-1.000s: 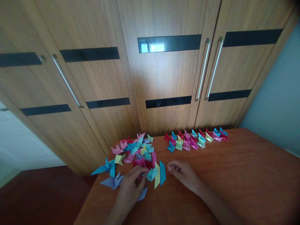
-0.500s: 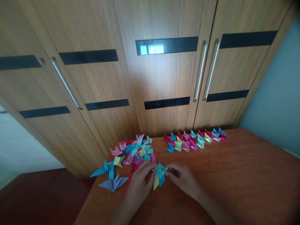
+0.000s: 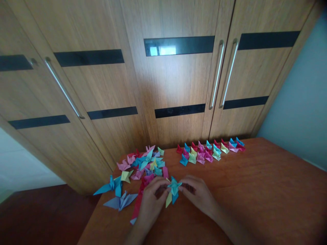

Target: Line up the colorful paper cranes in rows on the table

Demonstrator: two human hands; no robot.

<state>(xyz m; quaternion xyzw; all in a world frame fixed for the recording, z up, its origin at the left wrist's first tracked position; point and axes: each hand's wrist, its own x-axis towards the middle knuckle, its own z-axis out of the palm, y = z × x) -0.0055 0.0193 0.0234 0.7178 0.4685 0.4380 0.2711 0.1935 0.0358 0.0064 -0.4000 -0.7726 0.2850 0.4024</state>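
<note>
Between my two hands is a folded turquoise paper piece (image 3: 174, 187) with pointed corners. My left hand (image 3: 156, 194) pinches its left corner between thumb and fingers. Its right corner is pinched by my right hand (image 3: 195, 191). Below the turquoise piece show a pale yellow paper point (image 3: 169, 200) and a blue paper point (image 3: 175, 198); whether these are joined to it I cannot tell. Beside my left hand lies a red folded paper strip (image 3: 138, 204), partly hidden by the wrist.
Left on the wooden table (image 3: 230, 200) is a loose pile of coloured origami pieces (image 3: 145, 162). A blue paper crane (image 3: 111, 185) and a lavender crane (image 3: 121, 201) lie near the left edge. Rows of small folded pieces (image 3: 200, 154) stand along the back, before the wardrobe (image 3: 176, 81).
The view has shifted slightly, so the table things appear a little further left. The turquoise piece is tilted slightly differently between my fingers; both hands keep their pinch.
</note>
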